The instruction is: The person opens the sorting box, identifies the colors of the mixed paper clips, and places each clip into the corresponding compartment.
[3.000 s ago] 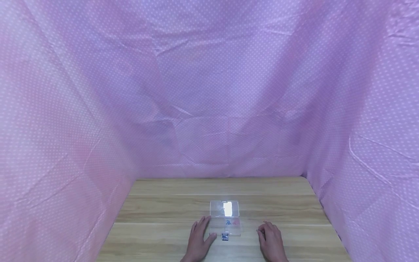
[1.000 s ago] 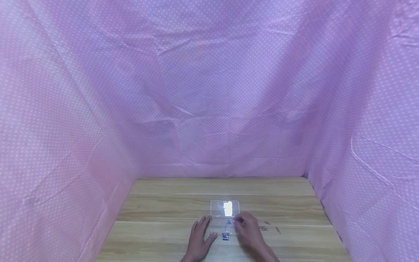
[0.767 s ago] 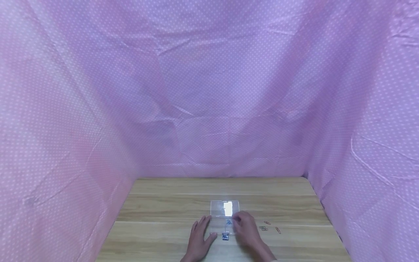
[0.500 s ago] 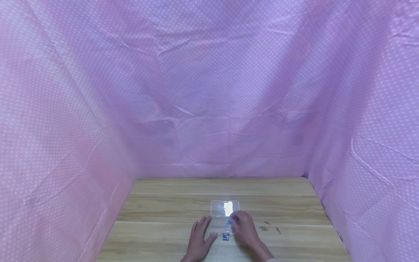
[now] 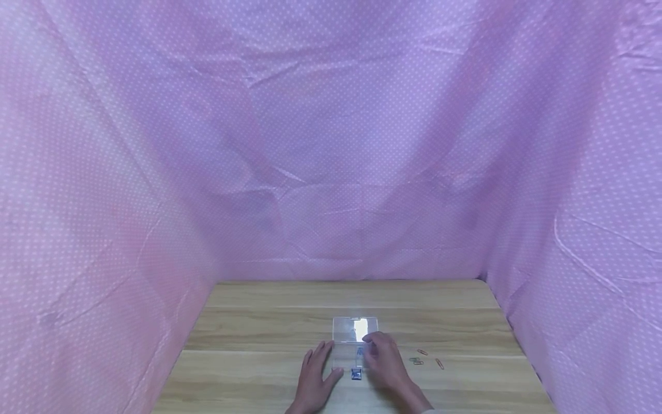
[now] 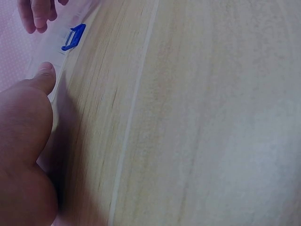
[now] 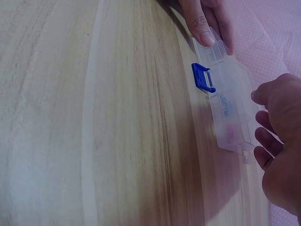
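Observation:
A small clear plastic box with its lid folded back lies on the wooden table. It has a blue clasp at its near edge. My left hand lies at the box's left end, fingers straight and thumb on the front rim. My right hand hovers over the box's right half with curled fingers. Whether it pinches anything is hidden. A blue clip and a pink clip lie inside the box.
A few coloured paper clips lie loose on the table right of the box. Pink dotted cloth walls the table on the left, back and right. Bare wood spreads around the hands.
My right hand left the table on the right, uncovering the loose paper clips, and came over the box. Over the last second it drifted a little left. The left hand and box stayed put.

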`<action>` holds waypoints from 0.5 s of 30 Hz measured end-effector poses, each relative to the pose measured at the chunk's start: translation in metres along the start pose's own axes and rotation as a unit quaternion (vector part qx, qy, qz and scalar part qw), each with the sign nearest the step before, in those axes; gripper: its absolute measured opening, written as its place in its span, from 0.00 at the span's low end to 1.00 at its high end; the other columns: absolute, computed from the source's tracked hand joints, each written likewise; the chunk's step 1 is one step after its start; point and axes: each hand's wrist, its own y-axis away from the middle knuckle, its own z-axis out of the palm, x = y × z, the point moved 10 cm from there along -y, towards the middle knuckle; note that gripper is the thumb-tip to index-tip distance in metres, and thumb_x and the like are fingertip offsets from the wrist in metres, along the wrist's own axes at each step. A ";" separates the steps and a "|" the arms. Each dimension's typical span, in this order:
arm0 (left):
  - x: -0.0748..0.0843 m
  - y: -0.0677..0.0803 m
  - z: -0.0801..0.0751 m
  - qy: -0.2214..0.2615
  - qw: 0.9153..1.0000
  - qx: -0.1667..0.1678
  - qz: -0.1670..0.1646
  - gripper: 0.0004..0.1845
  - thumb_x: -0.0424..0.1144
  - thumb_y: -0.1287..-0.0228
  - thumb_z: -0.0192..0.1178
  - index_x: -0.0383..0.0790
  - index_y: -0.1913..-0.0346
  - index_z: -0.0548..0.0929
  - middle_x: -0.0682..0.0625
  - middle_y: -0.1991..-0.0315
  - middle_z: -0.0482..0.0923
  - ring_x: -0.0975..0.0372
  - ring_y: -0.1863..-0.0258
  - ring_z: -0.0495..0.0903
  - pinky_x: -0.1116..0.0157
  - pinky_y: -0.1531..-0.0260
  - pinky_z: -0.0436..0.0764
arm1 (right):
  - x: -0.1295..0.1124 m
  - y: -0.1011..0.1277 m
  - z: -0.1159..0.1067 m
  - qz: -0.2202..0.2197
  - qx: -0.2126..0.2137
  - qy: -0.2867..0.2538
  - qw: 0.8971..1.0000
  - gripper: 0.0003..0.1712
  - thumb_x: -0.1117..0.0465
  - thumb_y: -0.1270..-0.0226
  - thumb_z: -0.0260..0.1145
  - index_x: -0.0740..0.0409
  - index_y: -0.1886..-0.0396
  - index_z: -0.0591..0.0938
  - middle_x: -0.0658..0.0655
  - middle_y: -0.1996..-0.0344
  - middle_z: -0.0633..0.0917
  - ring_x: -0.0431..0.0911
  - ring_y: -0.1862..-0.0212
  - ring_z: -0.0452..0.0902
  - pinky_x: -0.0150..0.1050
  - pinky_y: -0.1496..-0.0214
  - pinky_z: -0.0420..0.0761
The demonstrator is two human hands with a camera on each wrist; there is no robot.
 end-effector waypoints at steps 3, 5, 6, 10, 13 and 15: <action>0.001 0.000 -0.001 0.001 1.000 0.001 0.004 0.39 0.57 0.24 0.72 0.50 0.16 0.75 0.42 0.17 0.76 0.38 0.14 0.69 0.32 0.13 0.54 | -0.003 0.001 -0.001 -0.013 0.008 0.019 1.000 0.17 0.68 0.29 0.76 0.57 0.43 0.90 0.53 0.47 0.92 0.48 0.46 0.85 0.47 0.40 0.92; 0.001 0.000 -0.001 0.004 1.000 -0.005 0.001 0.39 0.57 0.24 0.72 0.49 0.16 0.74 0.41 0.17 0.76 0.38 0.14 0.68 0.30 0.12 0.53 | -0.005 0.002 -0.003 -0.019 0.014 0.030 0.999 0.19 0.67 0.30 0.77 0.58 0.40 0.89 0.54 0.44 0.92 0.49 0.43 0.85 0.50 0.37 0.91; 0.001 0.000 -0.001 0.007 1.000 -0.009 -0.002 0.39 0.56 0.23 0.72 0.49 0.16 0.74 0.41 0.16 0.75 0.38 0.13 0.68 0.30 0.11 0.53 | -0.007 0.002 -0.004 -0.022 0.017 0.035 0.999 0.20 0.66 0.30 0.78 0.58 0.40 0.89 0.54 0.43 0.92 0.49 0.43 0.85 0.51 0.36 0.90; 0.002 0.000 0.000 0.018 1.000 -0.021 -0.012 0.40 0.56 0.23 0.72 0.49 0.15 0.73 0.40 0.15 0.74 0.37 0.12 0.66 0.31 0.09 0.49 | -0.009 0.004 -0.009 -0.029 0.025 0.045 0.998 0.23 0.65 0.32 0.80 0.58 0.38 0.89 0.56 0.41 0.91 0.51 0.40 0.86 0.56 0.32 0.89; 0.005 0.001 -0.002 0.014 1.000 -0.013 0.000 0.40 0.56 0.23 0.72 0.48 0.15 0.73 0.39 0.16 0.74 0.35 0.13 0.67 0.28 0.11 0.51 | -0.010 0.005 -0.014 -0.039 0.034 0.046 0.998 0.24 0.64 0.34 0.82 0.59 0.39 0.89 0.57 0.41 0.92 0.53 0.39 0.87 0.58 0.32 0.88; 0.008 0.002 -0.004 0.009 1.000 -0.001 0.013 0.39 0.55 0.23 0.72 0.47 0.16 0.74 0.38 0.17 0.76 0.34 0.15 0.68 0.27 0.13 0.54 | -0.010 0.006 -0.017 -0.044 0.036 0.043 0.997 0.24 0.64 0.34 0.82 0.59 0.39 0.89 0.57 0.42 0.93 0.53 0.39 0.87 0.60 0.30 0.88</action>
